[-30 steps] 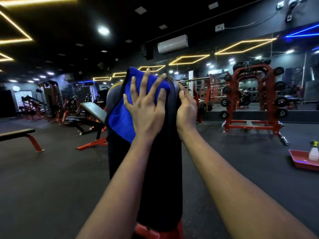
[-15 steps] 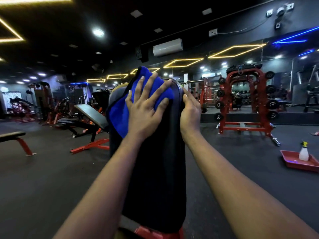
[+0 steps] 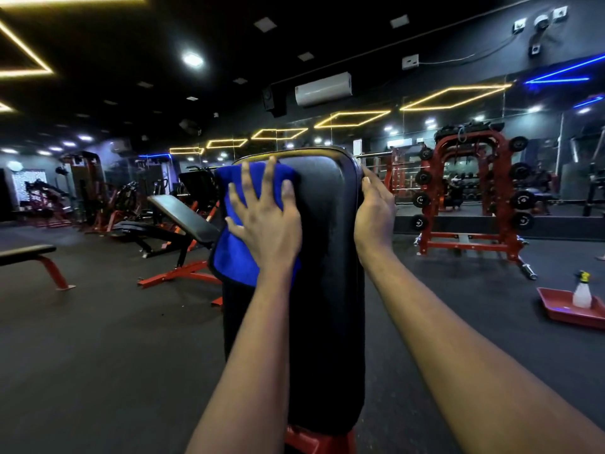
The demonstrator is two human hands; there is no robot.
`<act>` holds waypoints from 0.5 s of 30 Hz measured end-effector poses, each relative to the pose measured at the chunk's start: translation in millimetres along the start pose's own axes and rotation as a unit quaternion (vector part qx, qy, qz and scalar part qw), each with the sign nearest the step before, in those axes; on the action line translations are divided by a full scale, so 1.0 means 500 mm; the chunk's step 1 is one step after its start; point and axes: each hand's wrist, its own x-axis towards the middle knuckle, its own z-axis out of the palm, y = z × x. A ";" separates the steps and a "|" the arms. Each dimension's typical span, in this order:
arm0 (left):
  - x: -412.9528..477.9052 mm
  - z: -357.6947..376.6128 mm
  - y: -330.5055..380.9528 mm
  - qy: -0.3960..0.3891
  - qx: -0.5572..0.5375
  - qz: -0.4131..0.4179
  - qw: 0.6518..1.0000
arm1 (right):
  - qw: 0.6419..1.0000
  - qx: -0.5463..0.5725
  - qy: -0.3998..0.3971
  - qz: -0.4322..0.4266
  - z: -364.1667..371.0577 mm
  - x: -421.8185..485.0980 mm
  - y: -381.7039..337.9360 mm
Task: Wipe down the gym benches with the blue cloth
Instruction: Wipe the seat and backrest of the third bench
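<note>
Head view: my left hand point(image 3: 265, 224) is spread flat w/ fingers wide, no pinch; the palm presses the blue cloth point(image 3: 235, 257) onto the upper left part of the bench pad point(image 3: 327, 290). The cloth sits directly under that hand, hanging over the pad's left edge w/ a corner drooping below my wrist. My right hand point(image 3: 375, 214) takes a narrow grip around the pad's right edge near the top, thumb on the front; the fingers wrap behind, so I can't tell how tight.

The pad stands nearly upright, long axis running top to bottom, rounded top just above my fingertips, red frame at its foot. The unwiped face lies mostly below and to the right of the cloth, so I judge the next stroke goes down along that axis, left hand doing the work, right only steadying.

Off to the right a spray bottle point(image 3: 582, 291) stands in a red tray point(image 3: 556, 309) on the floor, well apart. An incline bench point(image 3: 183, 217) and a flat bench point(image 3: 26, 252) wait to the left.
</note>
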 end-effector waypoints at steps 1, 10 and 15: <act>-0.010 -0.003 -0.013 -0.010 -0.004 0.035 0.999 | 1.000 -0.003 -0.002 0.001 0.001 -0.001 0.002; 0.116 -0.025 -0.073 0.009 -0.057 -0.065 0.996 | 1.000 -0.015 -0.006 -0.010 -0.002 0.001 0.003; -0.048 -0.008 -0.124 0.021 -0.016 -0.055 0.998 | 0.999 -0.026 0.002 -0.019 -0.003 -0.003 0.002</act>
